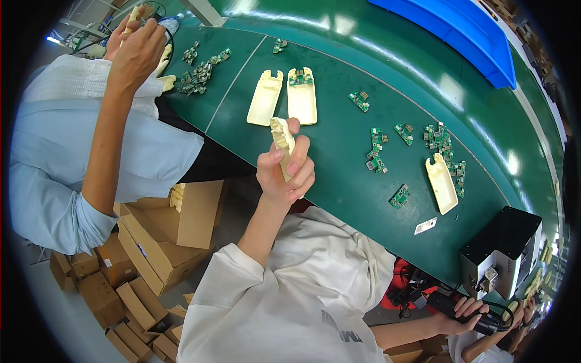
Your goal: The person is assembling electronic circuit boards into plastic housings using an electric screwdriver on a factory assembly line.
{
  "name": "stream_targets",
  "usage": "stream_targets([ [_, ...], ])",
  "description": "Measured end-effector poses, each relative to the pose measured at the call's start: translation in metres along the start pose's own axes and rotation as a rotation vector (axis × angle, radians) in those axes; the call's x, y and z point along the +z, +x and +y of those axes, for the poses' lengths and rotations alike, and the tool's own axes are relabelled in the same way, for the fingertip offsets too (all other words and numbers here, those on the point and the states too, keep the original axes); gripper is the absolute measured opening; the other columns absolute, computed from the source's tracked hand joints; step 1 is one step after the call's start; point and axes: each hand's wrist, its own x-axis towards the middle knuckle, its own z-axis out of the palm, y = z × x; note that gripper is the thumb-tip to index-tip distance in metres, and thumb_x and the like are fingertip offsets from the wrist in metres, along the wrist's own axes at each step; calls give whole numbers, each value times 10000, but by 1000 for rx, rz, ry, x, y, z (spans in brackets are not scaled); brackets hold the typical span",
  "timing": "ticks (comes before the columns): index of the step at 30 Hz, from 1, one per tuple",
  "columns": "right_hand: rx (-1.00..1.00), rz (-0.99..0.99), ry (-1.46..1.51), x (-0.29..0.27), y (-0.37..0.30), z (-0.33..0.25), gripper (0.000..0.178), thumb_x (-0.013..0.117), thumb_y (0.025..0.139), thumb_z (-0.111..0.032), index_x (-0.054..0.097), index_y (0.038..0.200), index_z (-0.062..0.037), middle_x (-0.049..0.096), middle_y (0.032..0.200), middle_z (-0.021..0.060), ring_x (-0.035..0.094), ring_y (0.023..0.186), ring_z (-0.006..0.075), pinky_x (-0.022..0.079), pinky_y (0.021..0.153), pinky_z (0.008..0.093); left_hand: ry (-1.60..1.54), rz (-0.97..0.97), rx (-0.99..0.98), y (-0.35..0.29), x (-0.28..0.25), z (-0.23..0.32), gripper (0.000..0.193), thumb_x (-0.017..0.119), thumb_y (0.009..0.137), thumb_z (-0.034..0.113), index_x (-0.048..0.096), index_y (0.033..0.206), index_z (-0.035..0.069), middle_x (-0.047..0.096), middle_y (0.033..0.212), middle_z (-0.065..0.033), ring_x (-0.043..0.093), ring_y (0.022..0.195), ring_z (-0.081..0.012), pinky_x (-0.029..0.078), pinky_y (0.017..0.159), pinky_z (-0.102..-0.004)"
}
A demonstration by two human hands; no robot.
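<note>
My left hand (287, 164) is closed around a cream plastic casing (282, 137), tilted upright above the table's near edge. At the lower right, my right hand (463, 316) grips a black electric screwdriver (448, 304) with a cable, beside a black and silver machine (501, 251). Beyond my left hand lie two cream half shells: an open one (264, 100) and another (302, 104) with a green circuit board (299, 77) at its top end. A further half shell (442, 184) rests to the right, next to a cluster of circuit boards (439, 138).
Several loose boards (376, 139) are scattered on the green table (339, 157), near a small white label (425, 225). A blue tray (454, 30) stands at the back. On the left a co-worker's hand (140, 54) holds a cream part. Cardboard boxes (163, 236) stack below.
</note>
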Motion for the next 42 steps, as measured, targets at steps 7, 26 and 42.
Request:
stream_targets([
  [7, 5, -2, 4, -1, -1, 0, 192, 605, 891, -172, 452, 947, -71, 320, 660, -27, 317, 507, 54, 297, 460, 193, 38, 12, 17, 0, 2, -1, 330, 473, 909, 150, 341, 1200, 67, 452, 718, -78, 355, 394, -125, 396, 308, -258],
  [26, -5, 2, 23, 0, -1, 2, 186, 597, 907, -167, 450, 964, -68, 322, 653, -29, 298, 489, 46, 287, 456, 191, 220, 187, -13, 4, 6, -5, 263, 497, 968, 250, 377, 1153, 105, 438, 660, -33, 329, 363, -92, 343, 281, -229],
  [42, 187, -498, 401, -4, 51, -5, 202, 591, 900, -209, 461, 927, -56, 346, 641, -6, 343, 477, 81, 324, 448, 219, 779, 1812, 294, -404, -19, -30, 255, 549, 946, 259, 609, 992, 15, 619, 753, -65, 602, 574, -154, 503, 489, -302],
])
